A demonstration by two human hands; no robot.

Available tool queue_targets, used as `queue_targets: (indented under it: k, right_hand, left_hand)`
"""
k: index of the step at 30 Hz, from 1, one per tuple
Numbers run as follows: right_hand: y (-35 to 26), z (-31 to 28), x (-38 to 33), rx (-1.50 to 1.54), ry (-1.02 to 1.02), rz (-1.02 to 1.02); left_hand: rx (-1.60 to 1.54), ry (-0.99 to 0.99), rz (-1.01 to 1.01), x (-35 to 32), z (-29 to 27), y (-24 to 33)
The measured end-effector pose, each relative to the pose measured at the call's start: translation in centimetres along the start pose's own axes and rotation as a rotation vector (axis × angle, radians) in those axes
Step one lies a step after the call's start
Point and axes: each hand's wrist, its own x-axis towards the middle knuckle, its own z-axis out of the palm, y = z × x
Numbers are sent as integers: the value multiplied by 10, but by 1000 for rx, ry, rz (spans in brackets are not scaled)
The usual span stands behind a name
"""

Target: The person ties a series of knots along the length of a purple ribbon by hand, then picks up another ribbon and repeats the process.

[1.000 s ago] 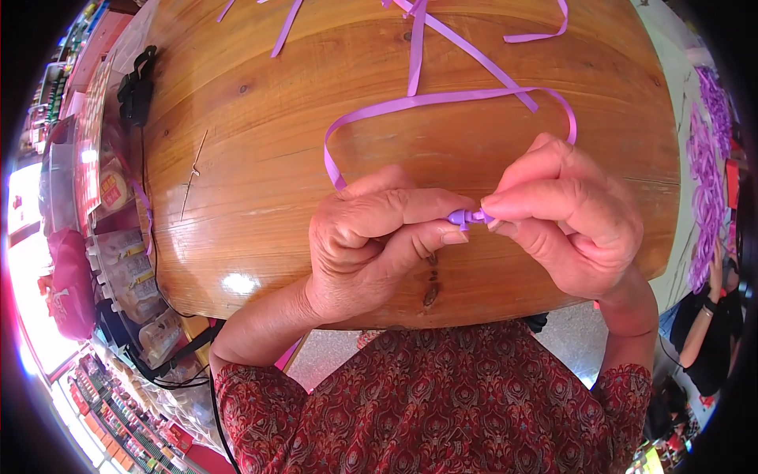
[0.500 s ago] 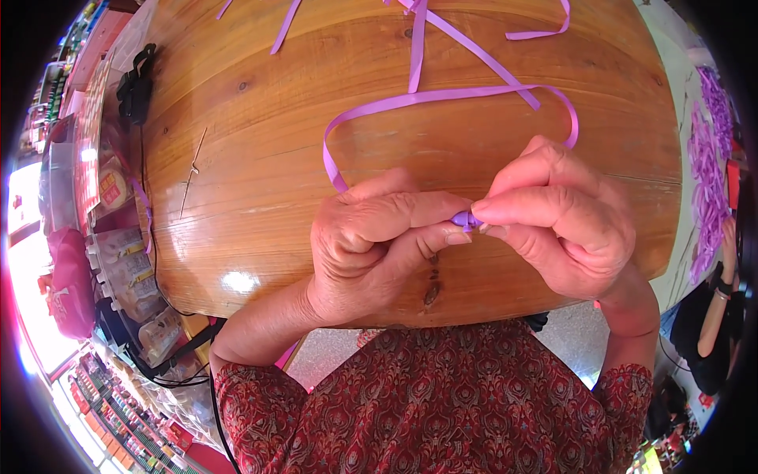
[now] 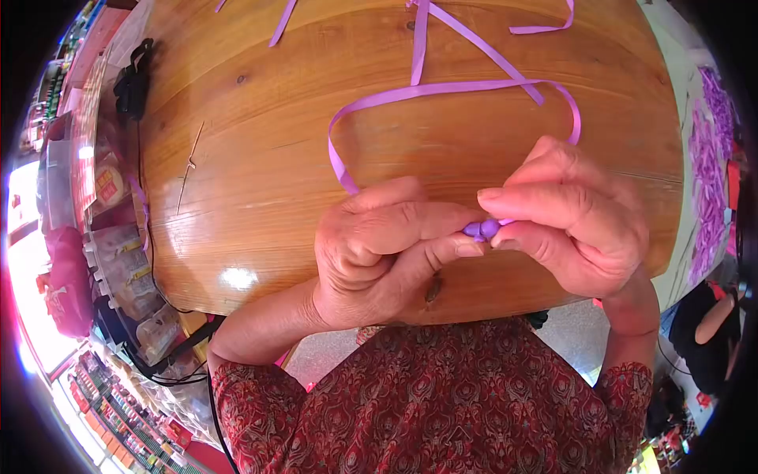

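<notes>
Near the table's front edge, my left hand (image 3: 379,253) pinches a small purple plastic piece (image 3: 480,230) with a rounded end between thumb and forefinger. My right hand (image 3: 580,217) is closed just beside that end. A bit of pinkish-purple ribbon shows between its thumb and forefinger, by the round end. The lilac ribbon (image 3: 426,89) loops across the table from behind my left hand round to behind my right hand. How it joins the plastic piece is hidden by my fingers.
More lilac ribbon strips (image 3: 482,47) lie toward the far edge of the wooden table (image 3: 260,174). A thin twisted tie (image 3: 189,166) rests at left. Packages and a black cable crowd the left side. At right, a pile of purple pieces (image 3: 708,182) lies on a pale surface near another person's arm (image 3: 714,320).
My right hand has shifted slightly right, opening a small gap. More of the plastic piece's rounded end shows, and the ribbon by it has come into view.
</notes>
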Motion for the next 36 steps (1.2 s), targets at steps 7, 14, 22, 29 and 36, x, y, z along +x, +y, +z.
queue_targets:
  k: [7,14,22,29,36]
  right_hand:
    - [1,-1,1,12,-58,-24]
    - [2,-1,-2,-17,-35,-59]
    - [2,6,-5,-145,-11,-216]
    - [5,10,-10,-142,12,-219]
    - [2,1,-2,-37,-25,-128]
  left_hand:
    - [-71,-24,-23,0,-3,1]
    - [-103,-50,-42,0,-3,0]
    - [70,-81,78,-7,-2,-1]
    - [21,-154,8,-3,-1,1]
    - [-379,-190,-253,0,-3,4]
